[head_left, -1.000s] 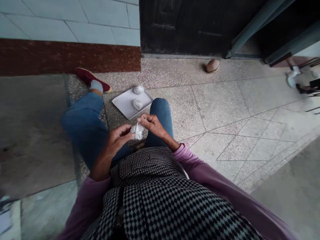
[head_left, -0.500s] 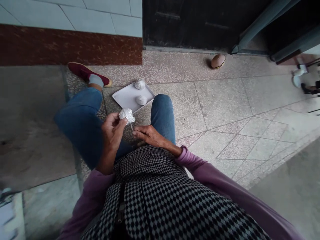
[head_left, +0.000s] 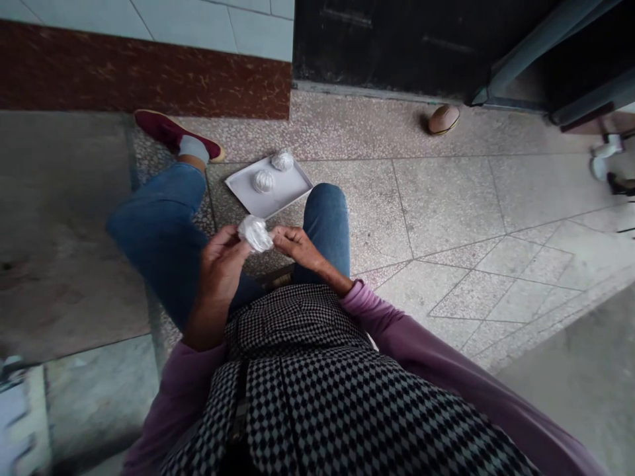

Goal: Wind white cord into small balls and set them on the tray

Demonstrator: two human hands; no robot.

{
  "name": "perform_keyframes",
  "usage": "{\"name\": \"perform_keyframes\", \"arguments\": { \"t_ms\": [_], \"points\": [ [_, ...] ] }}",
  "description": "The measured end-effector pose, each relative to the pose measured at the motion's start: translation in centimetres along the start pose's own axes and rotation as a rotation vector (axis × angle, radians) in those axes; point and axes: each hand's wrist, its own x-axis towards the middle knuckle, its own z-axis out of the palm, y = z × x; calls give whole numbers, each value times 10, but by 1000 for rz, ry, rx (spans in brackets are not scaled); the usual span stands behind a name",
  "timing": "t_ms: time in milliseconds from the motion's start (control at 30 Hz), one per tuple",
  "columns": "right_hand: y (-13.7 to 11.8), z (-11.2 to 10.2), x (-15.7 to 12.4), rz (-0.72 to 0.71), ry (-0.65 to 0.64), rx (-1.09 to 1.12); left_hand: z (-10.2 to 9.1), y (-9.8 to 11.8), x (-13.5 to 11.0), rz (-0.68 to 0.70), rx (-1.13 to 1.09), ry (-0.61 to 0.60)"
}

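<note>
A loosely wound ball of white yarn [head_left: 254,233] is gripped by my left hand [head_left: 221,259], thumb and fingers closed on its left side. My right hand [head_left: 298,247] is at the ball's right edge, its fingertips pinched together on the yarn strand, which is mostly hidden now. Beyond my hands, a shallow white tray [head_left: 292,193] lies on the floor. Inside it are two more white yarn balls, a striped-looking one [head_left: 262,181] near the middle and another [head_left: 282,160] by the far edge.
My knees frame the work, with a maroon shoe [head_left: 171,134] left of the tray. A brownish rounded object [head_left: 443,120] sits on the speckled floor by the dark door [head_left: 377,46]. A tiled wall with a red-brown base [head_left: 149,76] stands ahead.
My right hand has moved forward, up against the held ball, from lower down where it pulled a visible strand. In the tray, the nearer ball has rolled to the left.
</note>
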Motion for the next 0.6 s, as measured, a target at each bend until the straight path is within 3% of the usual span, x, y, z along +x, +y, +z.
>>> {"name": "perform_keyframes", "arguments": {
  "t_ms": [133,233,333,467,533,600],
  "points": [
    [13,21,-25,-70,-180,-80,-11,-9,13,68,51,182],
    [7,20,-39,-109,-270,-166,-21,-11,17,98,187,191],
    [-5,4,-42,-139,-257,-234,-21,-8,12,30,344,29],
    [-14,-28,-25,-223,-115,-253,-8,11,-9,-116,401,-221],
    [-12,-40,-13,-254,-51,-214,-3,24,-23,-198,334,-350],
    [-5,-47,-2,-249,-18,-163,-1,31,-31,-259,125,-368]
  ]
}}
